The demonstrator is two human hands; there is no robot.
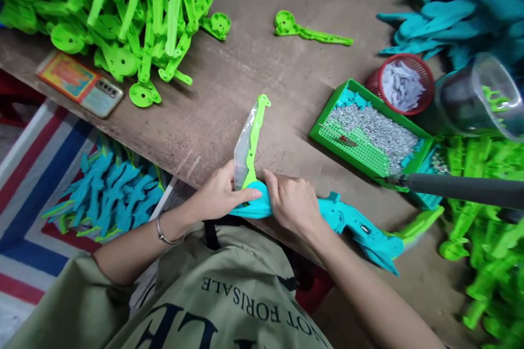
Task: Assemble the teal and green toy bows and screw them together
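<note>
A blue plastic toy part [260, 207] lies low at the table's front edge, held in both hands. My left hand [219, 195] is closed around its left end, with the thumb pressing on the rounded blue disc. From that disc a bright green arm [254, 144] points up and away, with a clear plastic sheet [242, 150] along its left side. My right hand [295, 204] grips the blue part from the other side, fingers curled. Beyond the right wrist, a blue section [368, 234] continues to another green arm [421, 229]; the wrist hides how they join.
Green parts [135, 16] are heaped at back left, beside a phone [84, 84]. A green tray [347, 161] holds screws and a screwdriver [346, 140]. Behind it are a red basket [374, 84] and a clear tub [462, 101]. A dark rod [462, 188] juts in from the right.
</note>
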